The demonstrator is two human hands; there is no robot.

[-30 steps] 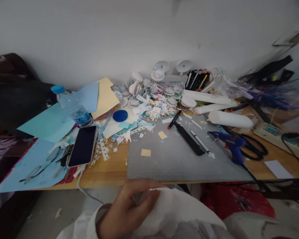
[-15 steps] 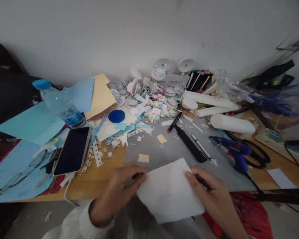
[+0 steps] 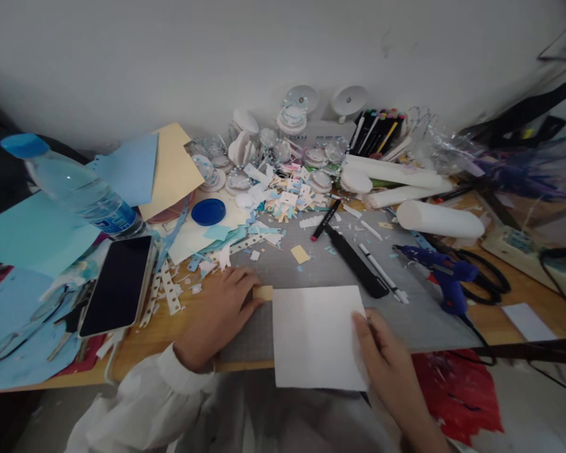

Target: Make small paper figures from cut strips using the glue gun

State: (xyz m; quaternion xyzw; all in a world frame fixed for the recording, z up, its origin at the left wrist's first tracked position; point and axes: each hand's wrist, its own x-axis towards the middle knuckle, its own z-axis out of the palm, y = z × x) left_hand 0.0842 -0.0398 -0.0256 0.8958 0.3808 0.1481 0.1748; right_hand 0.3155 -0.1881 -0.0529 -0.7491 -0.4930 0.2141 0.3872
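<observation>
A white sheet of paper is gripped at its right edge by my right hand, thumb on top and fingers behind. The sheet overhangs the front of the grey cutting mat. My left hand lies low over the mat's left part, thumb and fingertips closed around the left end of a small yellow paper piece. The right end of that piece meets the white sheet's upper left corner. Another small yellow piece lies farther back on the mat.
Behind the mat is a heap of paper cutouts. A black cutter, a marker and a white pen lie there. A blue glue gun is right; a phone and water bottle are left.
My left hand has let go of the white sheet and moved left and forward to the small yellow piece. The sheet, still in my right hand, has turned straighter. The view has shifted slightly.
</observation>
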